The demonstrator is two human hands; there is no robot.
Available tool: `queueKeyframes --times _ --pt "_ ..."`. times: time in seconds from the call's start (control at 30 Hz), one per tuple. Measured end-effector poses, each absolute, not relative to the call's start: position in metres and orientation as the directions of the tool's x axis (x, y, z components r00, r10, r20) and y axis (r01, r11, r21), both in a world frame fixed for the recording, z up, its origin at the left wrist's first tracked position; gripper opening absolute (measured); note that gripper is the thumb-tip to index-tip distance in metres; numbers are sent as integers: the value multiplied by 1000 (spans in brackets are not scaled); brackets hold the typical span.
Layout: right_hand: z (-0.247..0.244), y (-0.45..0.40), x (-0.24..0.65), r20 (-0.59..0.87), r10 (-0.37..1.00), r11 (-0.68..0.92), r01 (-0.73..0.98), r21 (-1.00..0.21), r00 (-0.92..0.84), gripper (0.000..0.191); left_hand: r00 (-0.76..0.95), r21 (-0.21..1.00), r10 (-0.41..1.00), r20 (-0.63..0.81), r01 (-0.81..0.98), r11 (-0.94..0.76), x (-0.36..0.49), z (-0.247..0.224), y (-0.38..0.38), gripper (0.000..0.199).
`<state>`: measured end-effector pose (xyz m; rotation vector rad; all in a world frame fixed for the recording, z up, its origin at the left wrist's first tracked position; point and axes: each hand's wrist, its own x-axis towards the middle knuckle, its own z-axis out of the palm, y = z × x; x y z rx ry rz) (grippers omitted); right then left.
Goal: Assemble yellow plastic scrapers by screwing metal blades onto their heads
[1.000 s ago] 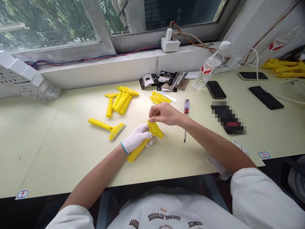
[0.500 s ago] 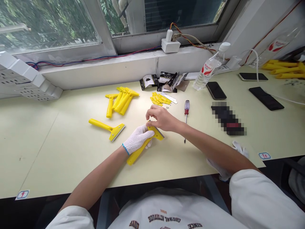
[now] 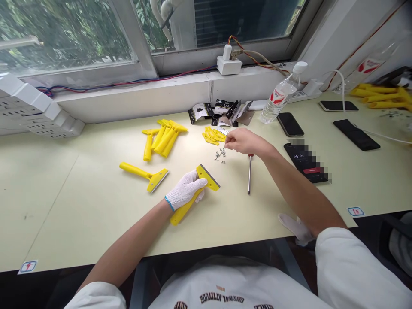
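My left hand (image 3: 187, 189), in a white knit glove, is closed around the handle of a yellow scraper (image 3: 206, 177), whose head with a dark blade edge points up and to the right. My bare right hand (image 3: 243, 140) hovers over the far side of the loose small screws (image 3: 220, 154), its fingers bent and pressed together; whatever lies between the fingertips is hidden. Just beyond it lie flat yellow plates (image 3: 213, 135) and a white blade strip, partly covered by the hand. A screwdriver (image 3: 249, 176) rests below the right wrist, its handle mostly hidden by the forearm.
Another yellow scraper (image 3: 144, 176) lies to the left, with several yellow handles (image 3: 165, 137) behind it. Crumpled black packaging (image 3: 222, 112), a water bottle (image 3: 279, 95) and phones (image 3: 290, 124) stand or lie toward the back and right. A white glove (image 3: 296, 227) hangs at the front edge.
My right hand has left the scraper head and moved up and right to the screws, baring the scraper's head. My left hand keeps its hold on the scraper almost unmoved.
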<state>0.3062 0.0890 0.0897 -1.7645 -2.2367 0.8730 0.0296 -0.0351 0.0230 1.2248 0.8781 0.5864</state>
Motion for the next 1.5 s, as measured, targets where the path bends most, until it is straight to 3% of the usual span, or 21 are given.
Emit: queueKeyframes --times 0.17,0.4,0.67,0.9,0.97,1.1,1.17,1.33,1.5 --pt "76 95 311 -374 833 233 872 -431 -408 11 539 959 797 -272 82 272 32 29 -35 33" --pt "67 87 298 -366 787 336 843 -421 -497 13 533 957 800 -275 73 281 32 32 -36 35" --pt "54 89 292 -397 786 305 855 -419 -474 10 546 955 791 -274 61 289 31 27 -36 39" --pt "73 81 291 -401 765 374 854 -362 -505 14 553 956 786 -279 77 285 31 24 -35 34" --pt "82 72 285 -349 742 411 800 -438 -572 13 547 953 783 -296 116 280 31 25 -36 29" --pt "93 48 264 -168 615 475 533 -700 -770 6 506 943 799 -327 225 244 33 25 -38 22" --pt "91 37 254 -124 593 518 494 -698 -796 7 493 940 807 -325 263 218 34 24 -39 22" --pt "84 26 243 -135 651 556 591 -584 -747 10 481 933 810 -336 288 217 36 23 -41 22" --pt "83 28 245 -209 684 441 625 -644 -699 8 480 921 802 -355 327 212 40 24 -42 20"
